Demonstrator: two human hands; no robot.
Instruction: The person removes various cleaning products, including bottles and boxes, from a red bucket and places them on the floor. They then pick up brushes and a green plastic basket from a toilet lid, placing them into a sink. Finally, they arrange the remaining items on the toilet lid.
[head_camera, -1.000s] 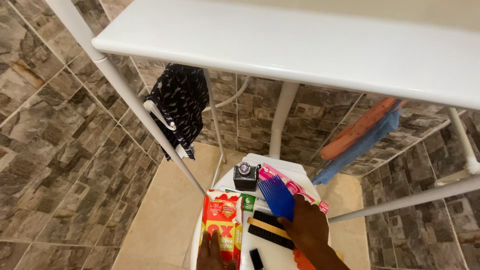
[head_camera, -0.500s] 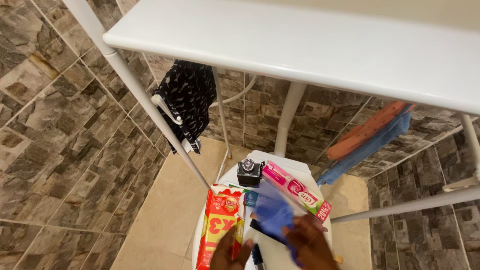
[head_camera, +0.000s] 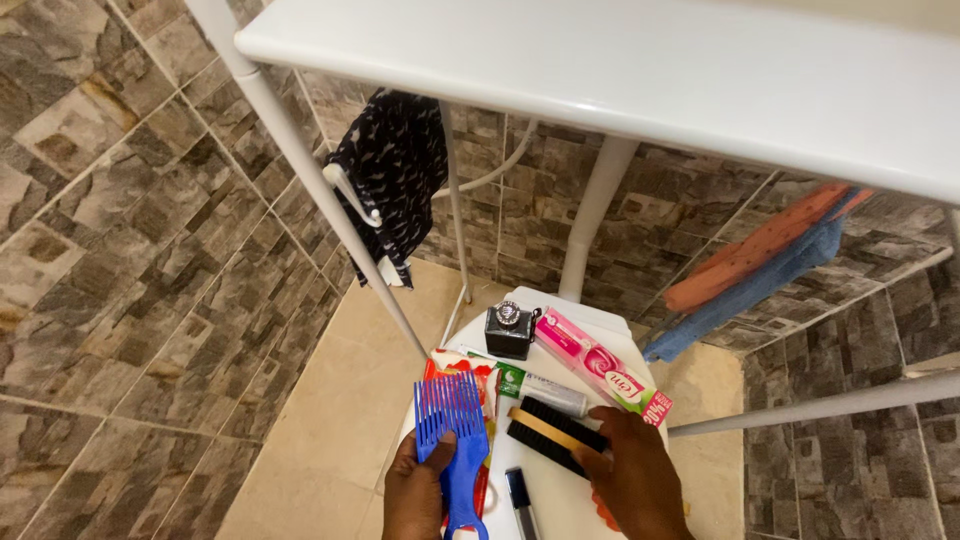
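— Where are you with it?

— My left hand is closed round the blue wide-tooth comb, lifted above the red carton. My right hand rests with fingers curled on the black brush, not yet raised.

— And the rest?

— The toothpaste tube, pink box and black bottle lie untouched on the white bench.
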